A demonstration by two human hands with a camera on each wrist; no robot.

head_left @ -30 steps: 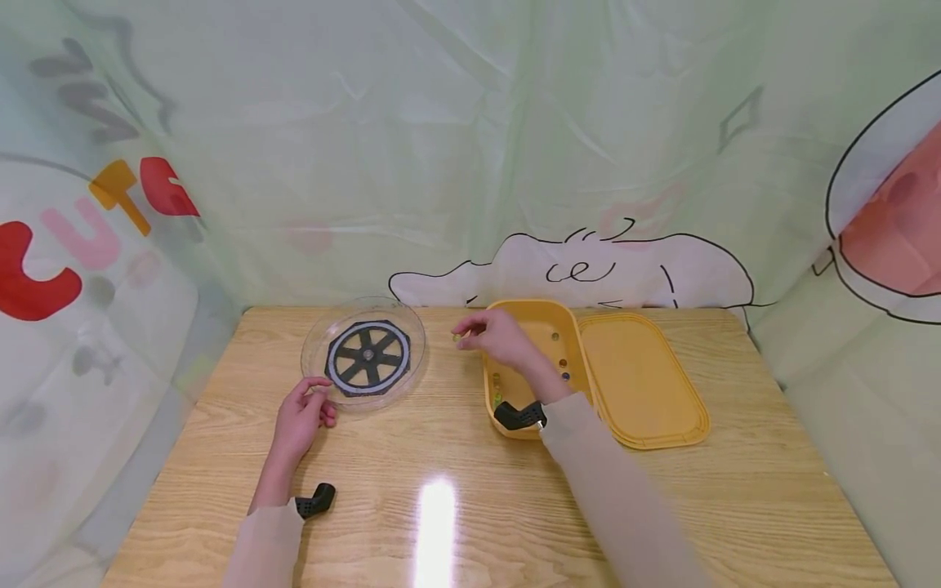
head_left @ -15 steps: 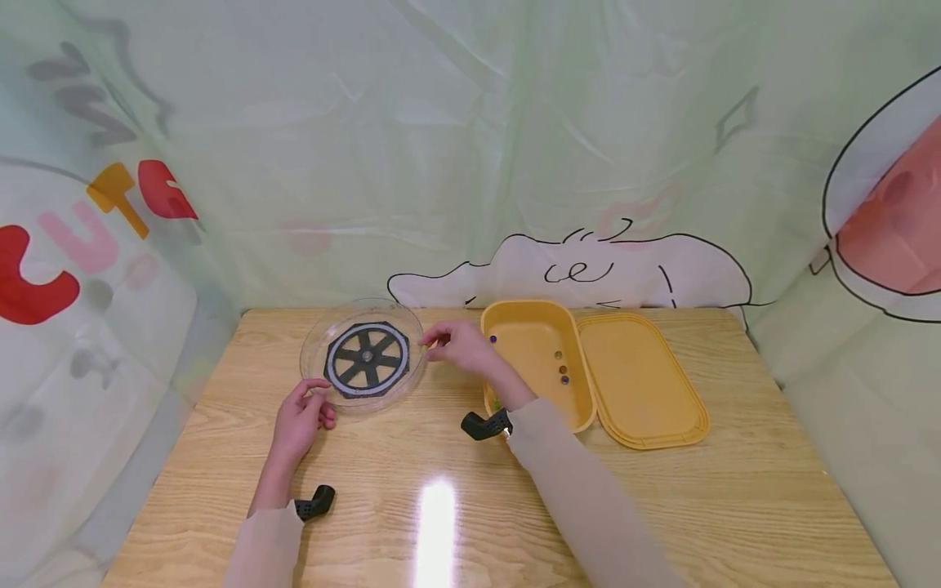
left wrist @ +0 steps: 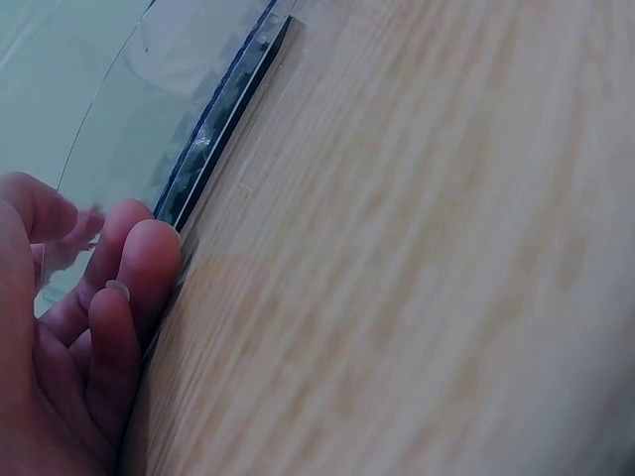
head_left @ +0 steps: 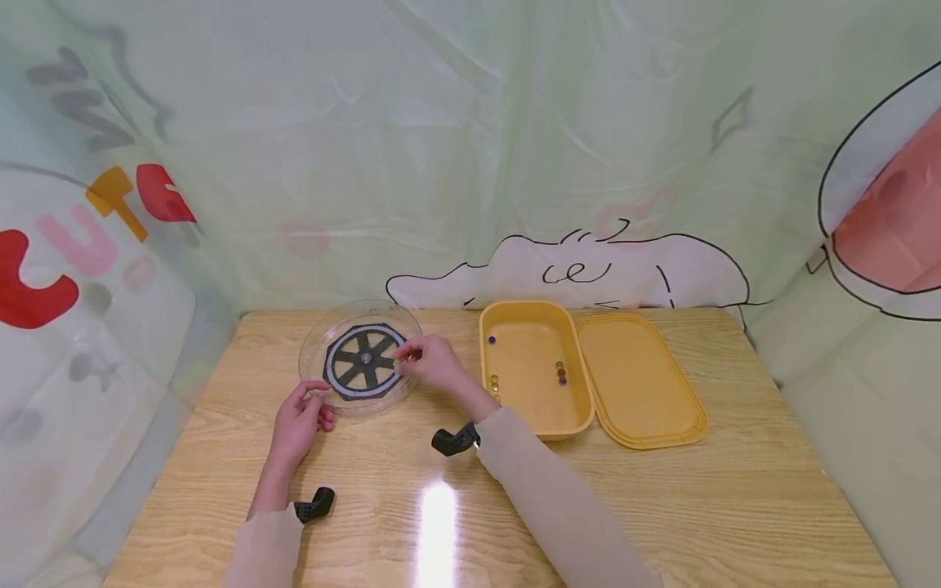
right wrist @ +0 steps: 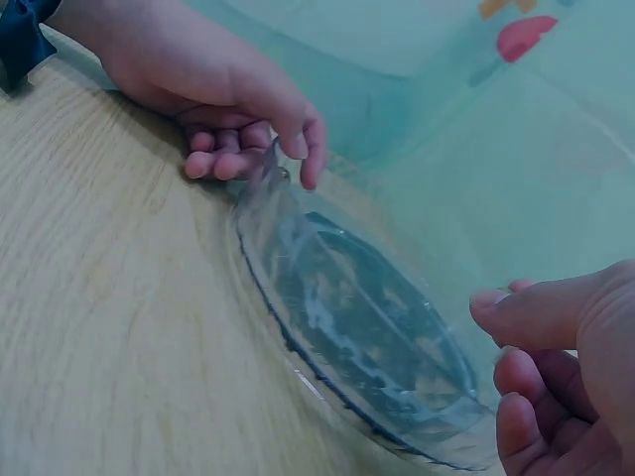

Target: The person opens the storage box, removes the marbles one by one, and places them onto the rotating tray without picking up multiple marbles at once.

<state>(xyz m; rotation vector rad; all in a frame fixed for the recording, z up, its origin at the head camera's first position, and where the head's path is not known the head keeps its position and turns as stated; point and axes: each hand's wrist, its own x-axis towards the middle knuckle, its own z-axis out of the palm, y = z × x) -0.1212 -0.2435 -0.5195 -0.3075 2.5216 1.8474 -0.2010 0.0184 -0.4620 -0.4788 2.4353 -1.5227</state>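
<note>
A clear round dish stands at the left of the table, with a black six-spoked, wheel-like piece and its pale ring visible within it. At the dish's near left, my left hand holds the rim, its fingers on both sides of the wall in the right wrist view. My right hand is over the right part of the dish, pinching a small yellow-green marble between thumb and fingertips. In the right wrist view that marble is mostly hidden. Several small glass marbles lie in the yellow bin.
A flat yellow lid lies against the bin's right side. Inside the bin, a blue marble sits near the left wall, and others lie along both sides. Printed cloth hangs behind the wooden table.
My right hand has moved left from the bin's edge to over the dish, carrying the yellow-green marble. The left hand stays at the rim. Some marbles in the bin have shifted slightly.
</note>
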